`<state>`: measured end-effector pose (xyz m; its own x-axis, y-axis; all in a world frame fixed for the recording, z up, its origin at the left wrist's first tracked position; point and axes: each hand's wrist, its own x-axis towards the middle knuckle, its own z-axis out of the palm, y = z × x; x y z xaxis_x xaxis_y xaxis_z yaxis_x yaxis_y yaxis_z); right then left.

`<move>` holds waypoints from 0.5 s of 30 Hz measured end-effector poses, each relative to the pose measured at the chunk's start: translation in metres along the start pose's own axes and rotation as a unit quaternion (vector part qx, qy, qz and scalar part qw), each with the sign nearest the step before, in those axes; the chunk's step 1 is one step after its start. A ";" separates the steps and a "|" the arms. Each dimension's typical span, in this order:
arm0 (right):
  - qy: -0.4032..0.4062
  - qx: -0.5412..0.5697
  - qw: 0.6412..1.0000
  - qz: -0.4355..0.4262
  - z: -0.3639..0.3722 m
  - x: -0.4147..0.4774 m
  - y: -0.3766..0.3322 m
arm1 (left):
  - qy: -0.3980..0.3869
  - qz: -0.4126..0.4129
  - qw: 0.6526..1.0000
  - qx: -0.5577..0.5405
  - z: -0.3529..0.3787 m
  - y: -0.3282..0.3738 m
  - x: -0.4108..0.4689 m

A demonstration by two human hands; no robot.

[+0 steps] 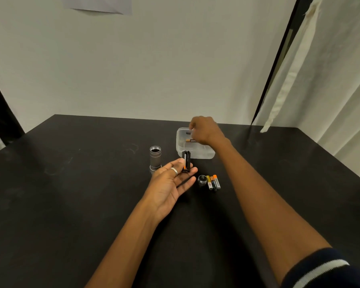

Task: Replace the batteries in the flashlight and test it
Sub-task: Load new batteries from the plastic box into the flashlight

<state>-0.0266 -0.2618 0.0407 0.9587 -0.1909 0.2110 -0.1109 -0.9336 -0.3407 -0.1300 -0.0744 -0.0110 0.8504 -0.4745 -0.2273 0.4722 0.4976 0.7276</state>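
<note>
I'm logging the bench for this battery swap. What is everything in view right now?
table: one, black, under everything
flashlight body: one, silver, upright left of the container
container: one, clear plastic, far middle of table
battery in container: at least one, black and copper, lying inside
cap: one, black, right of the left hand
loose batteries: three, mixed colours, side by side beside the cap
battery holder: one, black, upright
curtain: one, white, right
left hand: palm up, pinches the battery holder
right hand: over the container, fingers reaching in; hold unclear
</note>
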 end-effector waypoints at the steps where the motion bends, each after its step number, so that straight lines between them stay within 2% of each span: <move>1: 0.028 0.037 0.999 -0.002 -0.007 -0.008 -0.002 | 0.000 -0.002 1.000 0.001 0.000 0.000 0.001; 3: 0.064 0.089 0.994 -0.015 -0.019 -0.030 -0.008 | -0.002 -0.006 1.000 0.003 0.000 0.001 0.001; 7: 0.082 0.163 0.982 -0.046 -0.029 -0.084 -0.015 | -0.003 -0.003 1.000 0.001 -0.001 0.001 0.000; 15: 0.112 0.330 0.937 0.014 -0.013 -0.159 -0.013 | -0.008 0.020 1.000 -0.001 0.000 -0.001 -0.001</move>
<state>-0.1811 -0.2237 0.0238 0.8710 -0.3399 0.3546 0.1210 -0.5512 -0.8256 -0.1310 -0.0742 -0.0116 0.8645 -0.4661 -0.1882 0.4389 0.5176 0.7344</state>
